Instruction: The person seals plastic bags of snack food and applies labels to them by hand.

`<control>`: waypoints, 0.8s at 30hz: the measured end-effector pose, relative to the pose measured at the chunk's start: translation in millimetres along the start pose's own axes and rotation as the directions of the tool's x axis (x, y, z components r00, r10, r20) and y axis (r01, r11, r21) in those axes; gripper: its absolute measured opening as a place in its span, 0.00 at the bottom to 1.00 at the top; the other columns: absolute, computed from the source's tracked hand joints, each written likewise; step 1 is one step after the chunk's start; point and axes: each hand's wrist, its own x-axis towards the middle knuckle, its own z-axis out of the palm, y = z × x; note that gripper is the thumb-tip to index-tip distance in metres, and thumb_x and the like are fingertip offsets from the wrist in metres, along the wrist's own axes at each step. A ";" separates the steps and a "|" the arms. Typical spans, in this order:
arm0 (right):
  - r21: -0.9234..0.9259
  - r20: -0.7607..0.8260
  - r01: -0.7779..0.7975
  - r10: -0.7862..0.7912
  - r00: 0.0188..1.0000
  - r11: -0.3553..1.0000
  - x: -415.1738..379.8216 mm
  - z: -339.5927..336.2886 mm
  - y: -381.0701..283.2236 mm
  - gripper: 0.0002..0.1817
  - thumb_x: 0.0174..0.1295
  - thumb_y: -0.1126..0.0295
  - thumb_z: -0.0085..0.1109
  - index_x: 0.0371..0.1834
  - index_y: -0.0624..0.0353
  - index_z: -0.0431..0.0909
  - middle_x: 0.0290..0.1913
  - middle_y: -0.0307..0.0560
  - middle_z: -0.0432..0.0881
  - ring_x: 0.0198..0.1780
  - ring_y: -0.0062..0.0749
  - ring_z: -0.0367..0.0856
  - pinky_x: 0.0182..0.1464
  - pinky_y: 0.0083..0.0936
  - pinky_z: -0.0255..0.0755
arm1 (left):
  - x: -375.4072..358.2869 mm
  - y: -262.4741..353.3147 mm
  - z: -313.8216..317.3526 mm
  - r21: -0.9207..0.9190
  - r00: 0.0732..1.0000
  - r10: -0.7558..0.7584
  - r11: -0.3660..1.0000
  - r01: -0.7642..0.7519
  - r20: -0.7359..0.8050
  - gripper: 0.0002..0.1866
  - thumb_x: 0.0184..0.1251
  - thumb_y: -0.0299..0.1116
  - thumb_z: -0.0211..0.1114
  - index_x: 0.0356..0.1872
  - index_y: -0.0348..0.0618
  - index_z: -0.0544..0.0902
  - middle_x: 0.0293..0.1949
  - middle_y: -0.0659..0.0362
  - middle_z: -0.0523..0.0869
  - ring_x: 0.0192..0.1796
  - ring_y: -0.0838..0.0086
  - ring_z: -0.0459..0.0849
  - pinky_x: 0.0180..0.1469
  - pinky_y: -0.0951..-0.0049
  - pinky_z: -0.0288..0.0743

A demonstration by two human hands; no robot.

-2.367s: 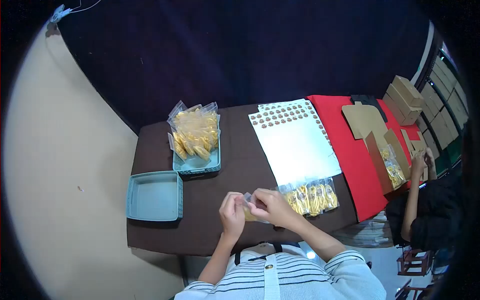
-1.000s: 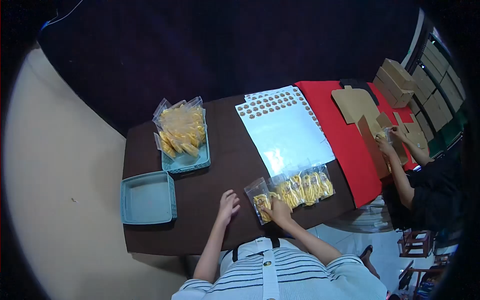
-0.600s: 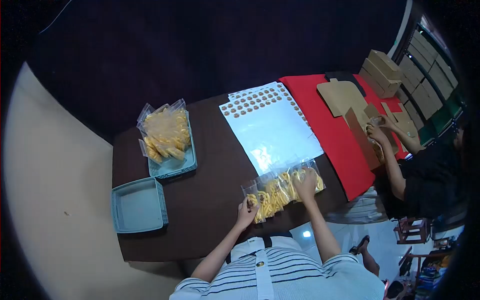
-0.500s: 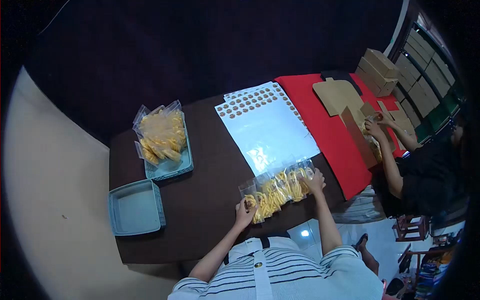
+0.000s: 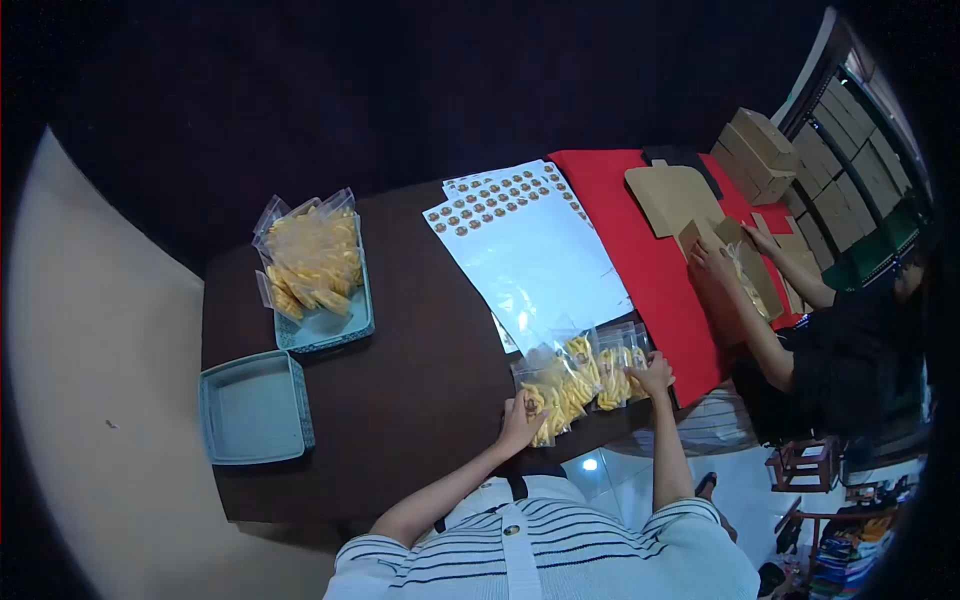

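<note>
Clear zip bags of yellow snack sticks (image 5: pixel 568 388) stand in a leaning row at the table's front edge, partly over the sticker sheets' lower end. My left hand (image 5: pixel 520 422) has its fingers curled round the leftmost bag. At the other end, my right hand (image 5: pixel 655 375) grips the right-hand bags (image 5: pixel 615 382), a small gap from the rest. Sheets of round stickers (image 5: pixel 530 250) lie just beyond the row, stickers showing along the far part.
To the left, a blue-green tray (image 5: pixel 365 325) holds a heap of filled bags (image 5: pixel 312 255); an empty tray (image 5: pixel 255 410) sits nearer. On the red cloth (image 5: pixel 610 220) at right, a co-worker's hands (image 5: pixel 715 262) handle an open cardboard box (image 5: pixel 765 285). Stacked cartons (image 5: pixel 755 160) stand behind.
The bag row and both my hands have shifted right and slightly nearer the red cloth. A gap has opened between the right-hand bags and the others. The co-worker's hands moved on the box.
</note>
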 end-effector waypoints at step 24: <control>0.023 0.173 0.373 -0.371 0.912 0.928 -16.1 28.8 -25.7 0.20 0.47 0.60 0.65 0.32 0.67 0.72 0.31 0.60 0.76 0.39 0.53 0.75 0.38 0.40 0.69 | 2.1 -1.7 34.8 -0.043 0.987 -0.150 0.987 0.153 0.060 0.39 0.55 0.48 0.63 0.58 0.31 0.54 0.51 0.39 0.61 0.54 0.51 0.64 0.58 0.61 0.60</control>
